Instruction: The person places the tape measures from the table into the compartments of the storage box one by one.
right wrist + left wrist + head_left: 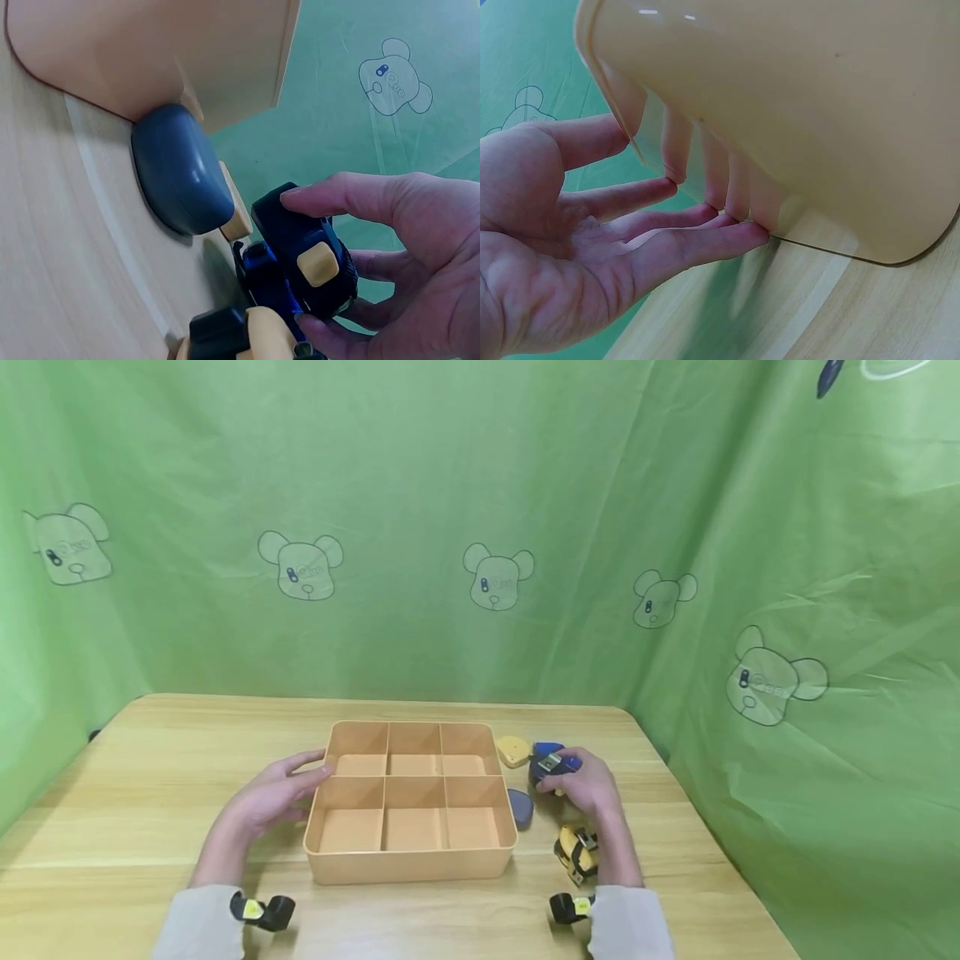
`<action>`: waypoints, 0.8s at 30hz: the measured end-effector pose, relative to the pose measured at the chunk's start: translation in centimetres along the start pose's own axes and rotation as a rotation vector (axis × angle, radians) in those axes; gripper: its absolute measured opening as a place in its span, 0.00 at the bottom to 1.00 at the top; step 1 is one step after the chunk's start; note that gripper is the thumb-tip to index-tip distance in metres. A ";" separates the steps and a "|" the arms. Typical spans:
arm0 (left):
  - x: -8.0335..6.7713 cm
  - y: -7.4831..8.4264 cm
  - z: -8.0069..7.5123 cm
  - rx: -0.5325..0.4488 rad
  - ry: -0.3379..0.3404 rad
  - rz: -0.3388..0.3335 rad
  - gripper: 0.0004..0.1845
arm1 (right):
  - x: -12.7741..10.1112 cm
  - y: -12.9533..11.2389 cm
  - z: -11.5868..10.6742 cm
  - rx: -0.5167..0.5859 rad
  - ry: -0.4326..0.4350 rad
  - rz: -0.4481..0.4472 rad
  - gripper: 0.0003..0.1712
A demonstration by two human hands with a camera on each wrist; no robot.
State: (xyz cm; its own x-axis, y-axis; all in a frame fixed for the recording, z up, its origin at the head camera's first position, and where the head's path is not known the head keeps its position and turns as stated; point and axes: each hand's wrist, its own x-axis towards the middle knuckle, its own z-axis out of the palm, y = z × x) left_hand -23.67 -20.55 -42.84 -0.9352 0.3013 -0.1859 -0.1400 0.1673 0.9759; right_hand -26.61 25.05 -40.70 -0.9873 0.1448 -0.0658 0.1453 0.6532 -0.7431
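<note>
An orange divided box (408,866) with six compartments stands on the table. My left hand (270,789) is at its left side. In the left wrist view, the extended fingers (682,244) touch the box's outer wall. To the right of the box, my right hand (588,781) grips a dark tape measure (283,225) with a yellow button, thumb on one side and fingers around the other. A blue tape measure (274,289) lies just beneath or behind it, partly hidden. A yellow-and-black tape measure (576,853) lies nearer, beside the right wrist.
A dark grey rounded item (521,808) sits against the box's right wall. Behind it is a pale yellow rounded item (513,751), near the box's far right corner. Green curtains (405,527) hang around the wooden table (225,727).
</note>
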 end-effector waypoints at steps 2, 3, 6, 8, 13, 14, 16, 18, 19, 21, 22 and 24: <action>-0.2 0.1 -0.1 0.005 0.000 0.001 0.44 | 0.0 -0.3 0.1 -0.004 0.004 -0.004 0.46; -0.2 0.1 -0.1 0.008 0.000 0.002 0.44 | 0.0 -0.4 0.2 -0.006 0.003 -0.008 0.47; -0.2 0.1 -0.1 0.013 -0.005 0.006 0.44 | 0.0 -0.8 0.3 -0.007 0.004 -0.012 0.47; -0.2 0.0 -0.1 0.018 -0.009 0.009 0.44 | 0.1 -0.9 0.4 0.008 0.003 -0.007 0.47; 0.0 -0.2 -0.1 0.028 -0.014 0.007 0.44 | 0.2 -1.1 0.6 0.034 0.008 -0.012 0.47; 0.0 -0.2 -0.1 0.031 -0.012 0.006 0.44 | 0.2 -1.1 0.7 0.030 0.010 -0.017 0.47; 0.1 -0.3 -0.1 0.037 -0.011 0.004 0.44 | 0.3 -1.2 0.8 0.017 0.018 -0.025 0.46; 0.1 -0.3 -0.1 0.044 -0.011 0.005 0.44 | 0.4 -1.3 0.9 0.011 0.027 -0.026 0.46; 0.1 -0.3 -0.2 0.047 -0.012 0.008 0.43 | 0.5 -1.4 0.9 0.011 0.029 -0.027 0.46; 0.2 -0.3 -0.3 0.049 -0.013 0.008 0.43 | 0.6 -1.5 1.0 0.013 0.033 -0.028 0.46; 0.2 -0.3 -0.3 0.048 -0.013 0.009 0.42 | 0.7 -1.6 1.0 0.016 0.032 -0.030 0.45; 0.2 -0.3 -0.4 0.043 -0.015 0.008 0.42 | 0.8 -1.8 1.1 0.027 0.027 -0.034 0.45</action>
State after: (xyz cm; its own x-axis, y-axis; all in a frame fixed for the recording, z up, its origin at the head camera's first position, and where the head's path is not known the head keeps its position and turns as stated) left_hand -23.96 -20.96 -43.10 -0.9313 0.3168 -0.1796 -0.1178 0.2046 0.9717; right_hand -27.75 23.21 -40.15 -0.9895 0.1429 -0.0227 0.1096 0.6378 -0.7624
